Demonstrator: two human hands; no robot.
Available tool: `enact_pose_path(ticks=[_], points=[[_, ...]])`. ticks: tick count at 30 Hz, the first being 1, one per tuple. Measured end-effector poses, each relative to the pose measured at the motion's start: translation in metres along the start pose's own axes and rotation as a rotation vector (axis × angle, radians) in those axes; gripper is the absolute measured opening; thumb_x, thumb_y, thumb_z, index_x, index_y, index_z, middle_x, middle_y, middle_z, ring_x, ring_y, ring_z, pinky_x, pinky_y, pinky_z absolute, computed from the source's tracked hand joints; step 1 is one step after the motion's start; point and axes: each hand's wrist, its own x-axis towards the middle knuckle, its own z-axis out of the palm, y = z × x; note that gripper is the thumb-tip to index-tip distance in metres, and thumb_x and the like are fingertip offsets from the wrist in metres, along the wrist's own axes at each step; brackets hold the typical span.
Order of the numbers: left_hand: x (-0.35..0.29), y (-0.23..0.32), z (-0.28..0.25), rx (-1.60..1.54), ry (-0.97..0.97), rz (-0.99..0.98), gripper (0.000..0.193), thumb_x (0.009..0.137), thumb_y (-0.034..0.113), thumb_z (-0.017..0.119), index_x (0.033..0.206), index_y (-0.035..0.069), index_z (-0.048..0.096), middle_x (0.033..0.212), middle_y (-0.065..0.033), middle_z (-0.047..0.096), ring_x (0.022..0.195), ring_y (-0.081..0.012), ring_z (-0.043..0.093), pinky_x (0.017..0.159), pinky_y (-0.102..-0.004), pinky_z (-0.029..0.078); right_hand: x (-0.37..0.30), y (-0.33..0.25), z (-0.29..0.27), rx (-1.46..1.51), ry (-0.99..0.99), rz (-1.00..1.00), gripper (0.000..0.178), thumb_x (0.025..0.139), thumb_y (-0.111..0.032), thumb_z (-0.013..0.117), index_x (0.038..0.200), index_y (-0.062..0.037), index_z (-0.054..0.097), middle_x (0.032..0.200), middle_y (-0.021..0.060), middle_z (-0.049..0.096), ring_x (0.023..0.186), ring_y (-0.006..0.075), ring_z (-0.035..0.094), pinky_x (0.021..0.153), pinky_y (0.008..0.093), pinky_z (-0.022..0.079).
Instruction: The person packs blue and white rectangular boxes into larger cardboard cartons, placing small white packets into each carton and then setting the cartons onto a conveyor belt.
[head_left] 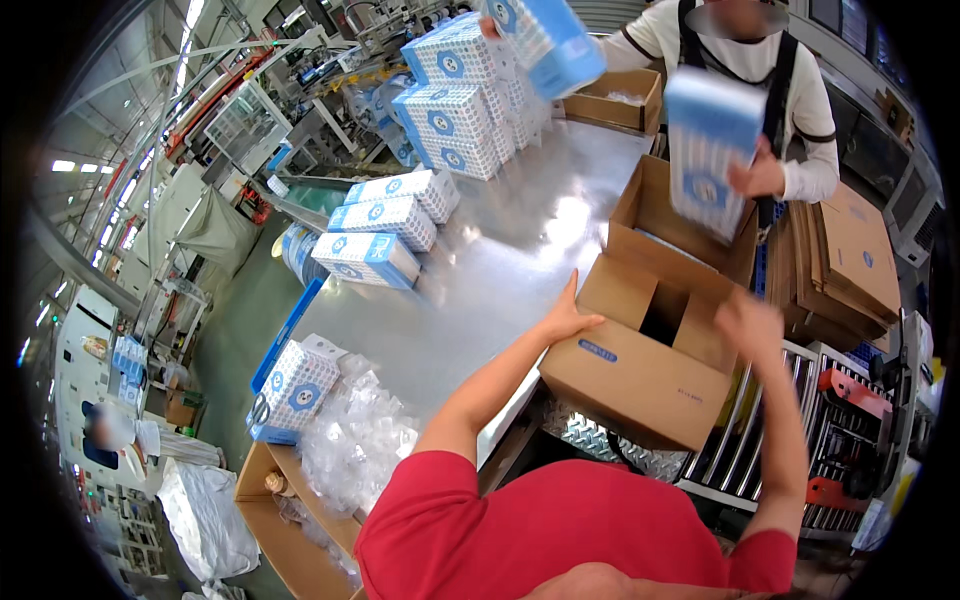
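Observation:
An open brown cardboard carton (pixel 640 385) stands in front of me at the edge of the metal table, its flaps raised around a dark opening. My left hand (pixel 568 318) lies against the carton's left side, thumb and fingers spread apart. Over at the right flap (pixel 706 335) is my right hand (pixel 752 325), smeared by motion, so its fingers are unclear. Just beyond stands a second open carton (pixel 655 195). Across the table a co-worker holds a blue-and-white patterned box (pixel 712 150) above that carton and another similar box (pixel 545 45) in the other hand.
Patterned boxes form a stack (pixel 450 100) at the table's far side, with several more (pixel 375 230) lying nearer. Clear plastic pieces (pixel 360 430) are heaped at left beside a carton (pixel 270 510). A roller conveyor (pixel 730 440) and flattened cartons (pixel 850 260) are at right.

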Motion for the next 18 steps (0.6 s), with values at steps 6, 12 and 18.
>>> enact_pose_path(ticks=[6,12,18], points=[[-0.046,-0.092,0.151,-0.815,-0.407,-0.684,0.078,0.090,0.062,0.019,0.141,0.003,0.023,0.144,-0.0104,0.028,0.132,-0.0243,0.026,0.107,-0.0361,0.025,-0.118,0.156,0.123,0.200,0.173,0.074,0.055,0.091,-0.030,0.036,0.136,-0.0005,0.031,0.143,0.0190,0.027,0.134,0.0300,0.023,0.110,0.0423,0.014],[-0.044,-0.065,0.184,-0.451,-0.426,-0.441,0.055,0.086,0.031,0.058,0.128,0.000,0.043,0.121,-0.0121,0.053,0.109,-0.0197,0.053,0.093,-0.0324,0.040,-0.219,0.416,0.219,2.048,0.163,0.521,0.069,0.091,-0.057,0.028,0.138,-0.0059,0.031,0.141,0.0092,0.032,0.128,0.0237,0.032,0.104,0.0366,0.029],[-0.112,0.198,0.153,-0.234,-0.730,0.141,0.064,0.083,0.005,0.046,0.137,-0.004,0.012,0.117,-0.0207,0.050,0.110,-0.0279,0.049,0.093,-0.0339,0.039,-0.224,0.306,0.210,1.656,-0.179,0.524,0.071,0.088,-0.059,0.034,0.145,-0.0218,0.012,0.149,0.0108,0.016,0.134,0.0297,0.022,0.104,0.0432,0.025]])
